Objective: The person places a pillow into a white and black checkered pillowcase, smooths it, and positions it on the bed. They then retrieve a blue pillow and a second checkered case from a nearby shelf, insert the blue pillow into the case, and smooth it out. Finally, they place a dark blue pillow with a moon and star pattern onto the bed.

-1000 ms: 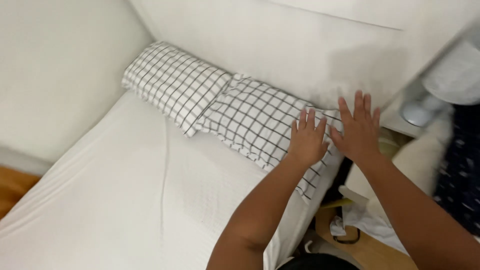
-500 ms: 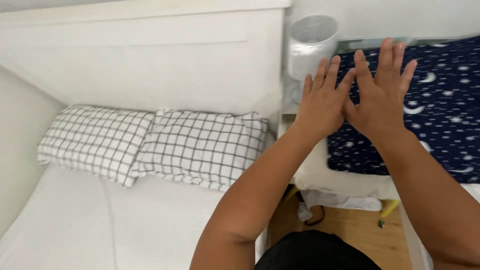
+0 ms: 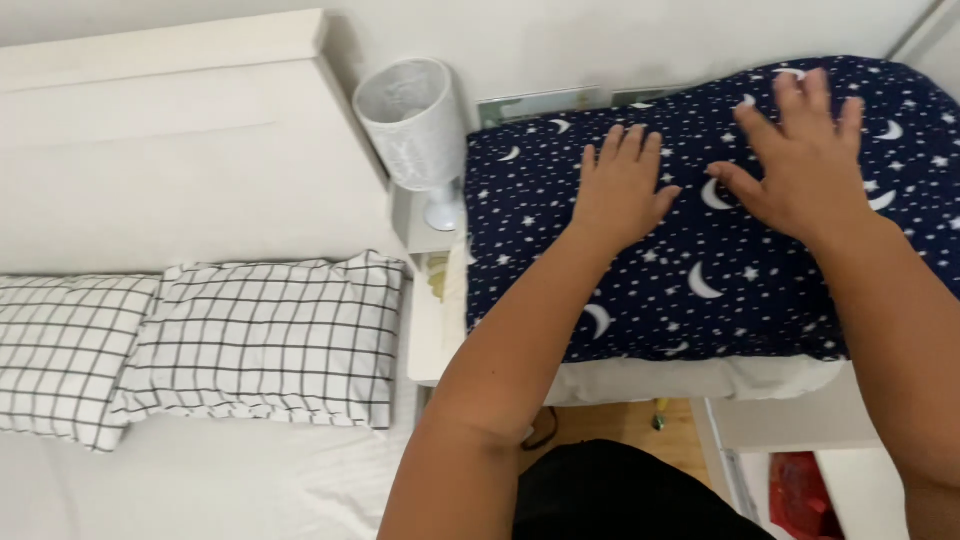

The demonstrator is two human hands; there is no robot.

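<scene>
both hands are now resting flat on a dark blue pillow beside the bed.

the left hand (image 3: 620,190) and right hand (image 3: 800,165) are lying spread on the navy pillow (image 3: 690,270) with white moons and stars, grip released, fingers open and grasping nothing. a second ago they were pressing the checked pillows (image 3: 260,340) on the white bed (image 3: 200,480); the view has swung right to this pillow, which is sitting on a white cushion by the lamp (image 3: 415,130).

Matt navy cloth pillow (image 3: 720,250); checked cotton-like pillows (image 3: 270,340); glossy wood floor (image 3: 620,425).
</scene>
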